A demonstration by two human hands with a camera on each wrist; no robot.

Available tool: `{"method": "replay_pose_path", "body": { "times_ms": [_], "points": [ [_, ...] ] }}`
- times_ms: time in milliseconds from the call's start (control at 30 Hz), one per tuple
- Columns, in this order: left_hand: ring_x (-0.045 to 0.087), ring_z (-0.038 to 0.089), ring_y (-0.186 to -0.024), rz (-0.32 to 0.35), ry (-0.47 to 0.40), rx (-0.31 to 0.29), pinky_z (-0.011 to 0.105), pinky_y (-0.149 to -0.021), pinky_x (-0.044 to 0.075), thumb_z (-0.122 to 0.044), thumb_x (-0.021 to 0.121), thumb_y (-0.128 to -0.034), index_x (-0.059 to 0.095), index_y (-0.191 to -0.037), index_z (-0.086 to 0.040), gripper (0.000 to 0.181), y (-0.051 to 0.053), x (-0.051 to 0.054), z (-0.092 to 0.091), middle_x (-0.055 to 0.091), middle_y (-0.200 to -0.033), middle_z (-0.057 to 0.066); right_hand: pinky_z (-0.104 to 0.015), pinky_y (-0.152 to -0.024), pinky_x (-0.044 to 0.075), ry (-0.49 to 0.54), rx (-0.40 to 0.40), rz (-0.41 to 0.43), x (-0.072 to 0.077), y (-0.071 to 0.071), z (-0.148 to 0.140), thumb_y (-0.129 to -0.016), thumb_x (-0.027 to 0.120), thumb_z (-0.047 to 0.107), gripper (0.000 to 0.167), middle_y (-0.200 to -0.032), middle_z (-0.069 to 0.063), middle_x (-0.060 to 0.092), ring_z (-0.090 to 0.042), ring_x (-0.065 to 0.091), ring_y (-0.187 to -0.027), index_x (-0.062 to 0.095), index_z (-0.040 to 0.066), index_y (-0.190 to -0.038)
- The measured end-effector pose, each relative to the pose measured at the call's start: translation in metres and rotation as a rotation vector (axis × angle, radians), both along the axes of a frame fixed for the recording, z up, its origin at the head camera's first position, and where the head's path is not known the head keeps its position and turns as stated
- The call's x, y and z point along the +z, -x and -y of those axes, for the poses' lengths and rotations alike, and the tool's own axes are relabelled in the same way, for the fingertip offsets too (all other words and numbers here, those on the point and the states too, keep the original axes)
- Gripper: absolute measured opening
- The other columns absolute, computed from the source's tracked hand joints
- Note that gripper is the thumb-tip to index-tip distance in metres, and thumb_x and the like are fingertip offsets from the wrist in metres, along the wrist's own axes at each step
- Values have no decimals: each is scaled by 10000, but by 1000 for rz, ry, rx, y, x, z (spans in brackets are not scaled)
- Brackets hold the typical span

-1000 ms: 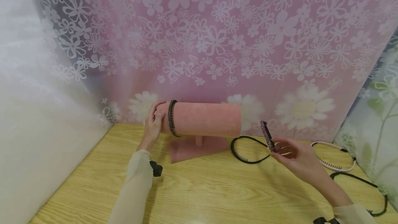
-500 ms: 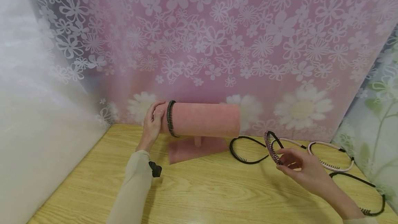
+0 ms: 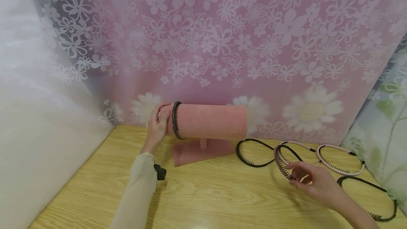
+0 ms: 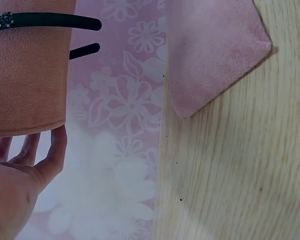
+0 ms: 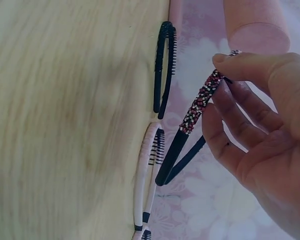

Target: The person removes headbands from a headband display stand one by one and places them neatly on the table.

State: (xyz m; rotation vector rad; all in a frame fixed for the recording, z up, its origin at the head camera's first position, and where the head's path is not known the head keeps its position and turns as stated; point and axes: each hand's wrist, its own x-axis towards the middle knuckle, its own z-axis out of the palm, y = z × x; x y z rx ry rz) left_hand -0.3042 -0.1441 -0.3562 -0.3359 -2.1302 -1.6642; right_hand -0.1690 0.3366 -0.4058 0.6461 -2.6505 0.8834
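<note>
My left hand grips the left end of a pink plush headband display stand, thumb in front and fingers over the top. Around the roll, close to that hand, sits a dark glittery headband; its black tips stick out in the left wrist view. My right hand pinches a toothed headband and holds it above the table, right of the stand. Red, white and dark stones cover its band in the right wrist view, while its tips are plain black.
On the table right of the stand lie a black toothed headband, two pale pink headbands, and another black headband nearer the right edge. A floral curtain hangs behind, with white sheeting at the left.
My right hand has moved down and slightly right with the headband, which has turned so its loop and teeth show. My left hand keeps its grip on the stand.
</note>
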Motion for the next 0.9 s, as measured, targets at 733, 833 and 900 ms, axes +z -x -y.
{"method": "replay_pose_path", "body": {
  "times_ms": [733, 833, 900],
  "points": [
    [577, 352, -1213, -39, 3, 2, 512, -1037, 454, -252, 513, -1067, 554, -1425, -93, 394, 1, -2, 0, 546, -1462, 162, -224, -540, 460, -110, 241, 242, -16, -4, -30, -812, 787, -29, 325, -822, 112, 597, 61, 593, -697, 665, 91, -1087],
    [574, 352, -1220, -45, -4, -3, 511, -1040, 452, -243, 512, -1067, 550, -1429, -82, 398, 1, -2, 0, 545, -1466, 162, -222, -539, 435, -115, 249, 291, -17, -6, -34, -822, 791, -9, 302, -819, 116, 590, 55, 587, -691, 665, 89, -1078],
    [570, 355, -1228, -46, -6, -4, 513, -1044, 450, -243, 512, -1067, 549, -1429, -75, 401, 0, -2, 0, 544, -1468, 163, -219, -540, 427, -123, 254, 290, -18, -8, -36, -813, 798, -8, 307, -814, 122, 588, 63, 578, -687, 666, 101, -1068]
  ]
}}
